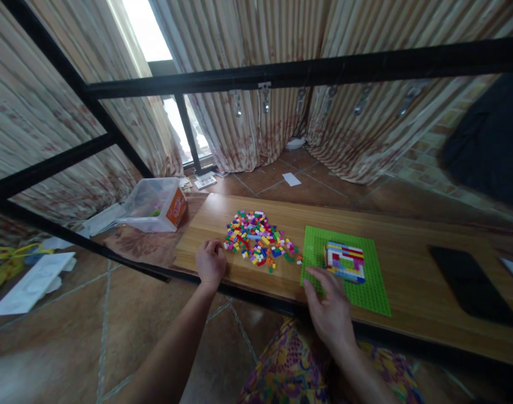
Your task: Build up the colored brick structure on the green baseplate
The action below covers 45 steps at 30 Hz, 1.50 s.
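Observation:
My left hand (211, 262) rests at the left edge of a pile of small toy bricks (256, 237) in many colours. Its fingers are curled in, and whatever they may hold is hidden. Over the near left part of a green studded baseplate (376, 280) is my right hand (330, 303), fingers stretched forward and thumb apart, with no brick visible in it. Just beyond its fingertips, a low rectangular brick build (344, 262) stands on the baseplate, with layered walls in red, white, blue, yellow and purple and some green showing in the middle.
The wooden bench (408, 241) also carries a dark flat panel (473, 286) at the right. A clear plastic box (151, 205) with an orange label stands beyond its left end. A black metal bar (282, 74) with hanging clips crosses above. Papers (33, 283) lie on the tiled floor.

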Available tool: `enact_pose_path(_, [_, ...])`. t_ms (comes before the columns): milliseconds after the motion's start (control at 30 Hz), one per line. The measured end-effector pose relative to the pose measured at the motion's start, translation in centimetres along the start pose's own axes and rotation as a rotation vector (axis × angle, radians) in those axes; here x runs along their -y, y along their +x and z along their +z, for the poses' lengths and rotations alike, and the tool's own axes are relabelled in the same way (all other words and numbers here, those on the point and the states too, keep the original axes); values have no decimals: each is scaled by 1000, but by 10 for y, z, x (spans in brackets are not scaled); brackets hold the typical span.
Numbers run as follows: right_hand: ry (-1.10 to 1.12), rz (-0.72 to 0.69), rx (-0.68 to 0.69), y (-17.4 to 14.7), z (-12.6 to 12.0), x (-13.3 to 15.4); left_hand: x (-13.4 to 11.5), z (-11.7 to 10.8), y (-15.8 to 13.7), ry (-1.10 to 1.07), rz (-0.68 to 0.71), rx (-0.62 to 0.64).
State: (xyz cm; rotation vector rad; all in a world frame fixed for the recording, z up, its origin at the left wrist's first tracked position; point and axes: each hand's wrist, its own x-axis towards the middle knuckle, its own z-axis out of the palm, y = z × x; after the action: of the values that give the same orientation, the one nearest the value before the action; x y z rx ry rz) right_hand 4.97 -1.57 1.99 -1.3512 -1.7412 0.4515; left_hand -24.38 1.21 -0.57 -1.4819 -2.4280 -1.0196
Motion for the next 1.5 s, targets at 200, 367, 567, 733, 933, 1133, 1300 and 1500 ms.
enact_pose_path(200, [-21, -109, 152, -1, 27, 10, -1, 0, 0, -23, -12, 12])
enact_pose_path(367, [-69, -241, 282, 8, 48, 15, 2, 2, -1, -41, -10, -7])
enact_pose_path(567, [-158, -326, 315, 25, 63, 9, 2, 2, -2, -48, 24, -10])
enact_pose_path(733, [-204, -334, 243, 50, 64, 0, 1, 1, -2, -63, -16, 5])
enact_pose_path(933, [-182, -333, 226, 71, 77, 12, 1, 2, -3, -67, -30, 26])
enact_pose_path(1133, [-177, -334, 316, 91, 110, 35, 1, 1, -4, -78, -44, 32])
enact_pose_path(1300, [-217, -384, 397, 105, 139, 53, -1, 0, -4, -68, -32, 27])
enact_pose_path(1500, [-321, -481, 472, 104, 157, 63, -1, 0, -4, -58, -36, 42])
